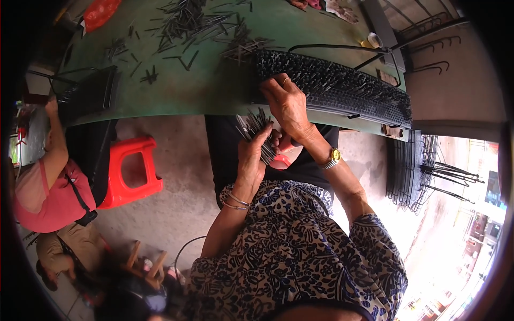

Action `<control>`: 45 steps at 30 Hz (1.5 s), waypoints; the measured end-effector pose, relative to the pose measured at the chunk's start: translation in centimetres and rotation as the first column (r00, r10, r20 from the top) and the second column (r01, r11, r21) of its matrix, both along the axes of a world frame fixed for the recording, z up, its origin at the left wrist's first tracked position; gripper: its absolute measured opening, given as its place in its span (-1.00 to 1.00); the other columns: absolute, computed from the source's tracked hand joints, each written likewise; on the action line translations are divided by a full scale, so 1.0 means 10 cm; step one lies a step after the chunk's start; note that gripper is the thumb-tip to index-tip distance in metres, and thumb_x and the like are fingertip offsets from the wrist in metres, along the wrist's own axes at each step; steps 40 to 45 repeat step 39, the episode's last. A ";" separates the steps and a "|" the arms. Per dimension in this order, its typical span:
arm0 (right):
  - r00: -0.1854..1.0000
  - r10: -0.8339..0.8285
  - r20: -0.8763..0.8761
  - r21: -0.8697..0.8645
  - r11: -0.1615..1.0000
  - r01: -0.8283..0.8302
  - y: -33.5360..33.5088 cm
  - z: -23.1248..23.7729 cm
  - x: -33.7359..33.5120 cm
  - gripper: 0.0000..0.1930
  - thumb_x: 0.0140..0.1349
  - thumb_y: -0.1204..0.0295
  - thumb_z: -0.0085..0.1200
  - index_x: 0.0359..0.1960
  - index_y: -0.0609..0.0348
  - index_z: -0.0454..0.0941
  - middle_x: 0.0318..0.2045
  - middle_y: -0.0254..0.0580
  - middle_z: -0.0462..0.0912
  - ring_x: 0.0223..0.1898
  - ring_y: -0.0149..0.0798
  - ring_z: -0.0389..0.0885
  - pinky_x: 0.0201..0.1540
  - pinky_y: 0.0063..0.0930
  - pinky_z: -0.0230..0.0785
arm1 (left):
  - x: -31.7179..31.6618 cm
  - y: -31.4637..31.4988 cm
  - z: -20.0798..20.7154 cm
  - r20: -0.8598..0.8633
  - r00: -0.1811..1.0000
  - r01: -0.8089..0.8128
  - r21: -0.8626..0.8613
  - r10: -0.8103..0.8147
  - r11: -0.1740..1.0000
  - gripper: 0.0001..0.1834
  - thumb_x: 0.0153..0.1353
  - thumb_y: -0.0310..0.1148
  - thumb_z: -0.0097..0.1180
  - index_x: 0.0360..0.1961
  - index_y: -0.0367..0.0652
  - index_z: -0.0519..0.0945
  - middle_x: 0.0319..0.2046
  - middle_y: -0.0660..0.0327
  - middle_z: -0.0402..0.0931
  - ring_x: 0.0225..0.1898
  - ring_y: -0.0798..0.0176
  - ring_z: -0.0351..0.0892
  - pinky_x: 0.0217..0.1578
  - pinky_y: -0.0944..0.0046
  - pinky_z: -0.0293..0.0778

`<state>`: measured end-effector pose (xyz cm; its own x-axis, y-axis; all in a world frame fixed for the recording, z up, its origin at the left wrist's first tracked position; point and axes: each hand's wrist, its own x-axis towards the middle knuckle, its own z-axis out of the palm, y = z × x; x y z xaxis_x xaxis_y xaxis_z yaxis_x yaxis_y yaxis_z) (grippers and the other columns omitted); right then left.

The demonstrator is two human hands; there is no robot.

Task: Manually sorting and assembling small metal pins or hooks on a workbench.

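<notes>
My left hand (252, 151) is closed around a bundle of thin dark rods (254, 127), held above my lap just off the table's near edge. Their upper ends fan out past my fingers. Beyond it, my right hand (288, 104) reaches to the left end of a long black rack (342, 83) lying on the green table (176, 96). The rack's top is densely set with short dark pieces, and small holes line its near side. My right fingers are bent and pinched together against the rack; what they hold, if anything, is hidden.
Loose dark rods (187, 24) lie heaped across the far table. A wire frame (342, 47) arches over the rack near a small cup (372, 40). To the left are a red stool (110, 187) and a person in pink (40, 198). More racks (407, 171) hang at the right.
</notes>
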<state>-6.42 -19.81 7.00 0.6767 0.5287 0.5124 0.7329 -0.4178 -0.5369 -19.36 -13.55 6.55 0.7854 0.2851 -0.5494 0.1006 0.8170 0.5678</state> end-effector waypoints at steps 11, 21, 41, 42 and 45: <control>0.734 0.177 -0.655 -0.100 0.944 -0.316 -0.42 0.51 -0.14 -0.83 0.22 0.43 0.09 -0.24 0.30 0.58 -0.41 -0.17 0.61 -0.42 -0.39 0.59 -0.36 -0.47 0.44 | -0.01 -0.01 0.07 0.028 0.999 0.024 0.035 -0.025 0.999 -0.79 0.15 -0.35 0.26 -0.26 -0.25 0.60 -0.45 0.20 0.61 -0.50 0.37 0.57 -0.53 0.43 0.43; 0.955 -0.053 -0.291 0.155 0.983 0.101 -0.24 0.34 -0.02 -0.93 0.23 0.56 0.06 -0.27 0.25 0.49 -0.56 -0.20 0.56 -0.57 -0.40 0.54 -0.49 -0.51 0.39 | 0.11 -0.03 0.24 0.042 0.999 -0.001 -0.083 0.005 0.997 -0.73 0.17 -0.35 0.24 -0.24 -0.38 0.57 -0.42 0.09 0.63 -0.38 0.21 0.68 -0.36 0.30 0.62; 0.822 0.112 -0.558 -0.135 0.965 -0.223 -0.49 0.26 0.07 -0.75 0.14 0.35 0.21 -0.14 0.08 0.66 -0.07 -0.07 0.56 -0.11 -0.10 0.59 -0.13 -0.31 0.47 | 0.04 -0.11 0.09 -0.001 1.000 0.017 0.038 -0.017 0.999 -0.81 0.14 -0.39 0.26 -0.31 -0.32 0.62 -0.51 0.17 0.61 -0.59 0.38 0.52 -0.56 0.39 0.43; 0.822 0.112 -0.558 -0.135 0.965 -0.223 -0.49 0.26 0.07 -0.75 0.14 0.35 0.21 -0.14 0.08 0.66 -0.07 -0.07 0.56 -0.11 -0.10 0.59 -0.13 -0.31 0.47 | 0.04 -0.11 0.09 -0.001 1.000 0.017 0.038 -0.017 0.999 -0.81 0.14 -0.39 0.26 -0.31 -0.32 0.62 -0.51 0.17 0.61 -0.59 0.38 0.52 -0.56 0.39 0.43; 0.822 0.112 -0.558 -0.135 0.965 -0.223 -0.49 0.26 0.07 -0.75 0.14 0.35 0.21 -0.14 0.08 0.66 -0.07 -0.07 0.56 -0.11 -0.10 0.59 -0.13 -0.31 0.47 | 0.04 -0.11 0.09 -0.001 1.000 0.017 0.038 -0.017 0.999 -0.81 0.14 -0.39 0.26 -0.31 -0.32 0.62 -0.51 0.17 0.61 -0.59 0.38 0.52 -0.56 0.39 0.43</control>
